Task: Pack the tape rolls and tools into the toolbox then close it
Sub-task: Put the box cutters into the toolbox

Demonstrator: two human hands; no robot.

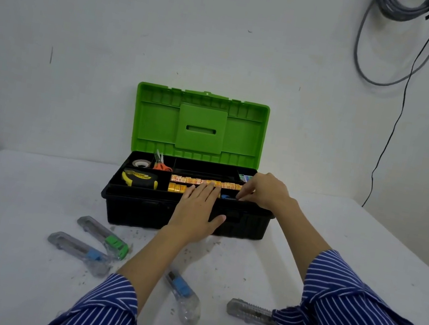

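A black toolbox [142, 209] stands open at the back of the table, its green lid [199, 128] upright against the wall. Its top tray holds a grey tape roll [141, 163], orange scissors [161, 166], a yellow tape measure [140, 179] and rows of yellow tape rolls [190, 180]. My left hand [197, 211] lies flat with straight fingers over the tray's front and the yellow rolls. My right hand [265, 190] reaches into the tray's right end, fingertips curled down at something small and dark; what it holds is hidden. Several utility knives lie on the table: green [105, 237], blue [80, 252], blue [181, 294], clear [250, 312].
The white table [5, 254] is dusted with dark crumbs in front of the box. A grey cable coil [400, 11] and a thin black wire [395, 122] hang on the wall at the right. My striped sleeves cross the near table.
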